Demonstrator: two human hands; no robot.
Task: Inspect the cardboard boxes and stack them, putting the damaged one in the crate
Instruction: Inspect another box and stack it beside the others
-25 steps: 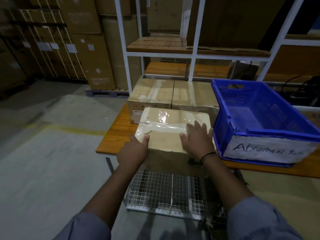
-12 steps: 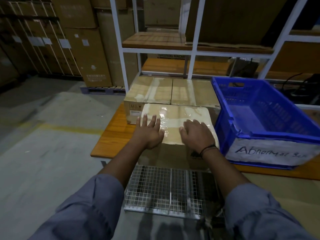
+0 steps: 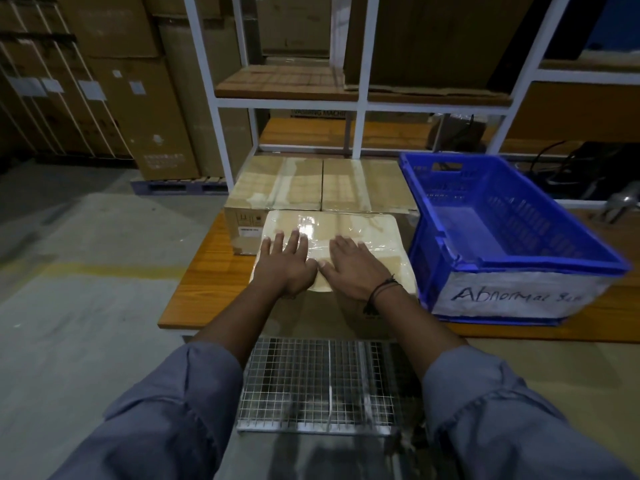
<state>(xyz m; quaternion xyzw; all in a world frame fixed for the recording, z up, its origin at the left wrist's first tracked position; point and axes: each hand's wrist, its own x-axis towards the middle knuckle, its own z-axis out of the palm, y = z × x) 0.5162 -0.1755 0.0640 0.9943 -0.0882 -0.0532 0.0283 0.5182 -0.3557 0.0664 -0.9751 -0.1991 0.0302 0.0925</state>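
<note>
Front box [image 3: 363, 230]: tan cardboard, top sheathed in glossy, crinkled clear tape, corners rounded; at the near edge of the wooden table [image 3: 207, 278], just beside the crate
Left hand [image 3: 285, 265]: flat on the box top, fingers straight and spread, grasping nothing
Right hand [image 3: 353, 268]: likewise flat, palm down
Behind: left rear box [image 3: 277, 181] and right rear box [image 3: 360, 183], taped, side by side
Crate [image 3: 540, 263]: blue slotted plastic, white handwritten label

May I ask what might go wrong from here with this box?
The left hand and right hand lie flat on the glossy taped cardboard box, so they may slip without a grip. It sits at the front edge of the orange wooden table and might tip onto the wire mesh rack.
</note>
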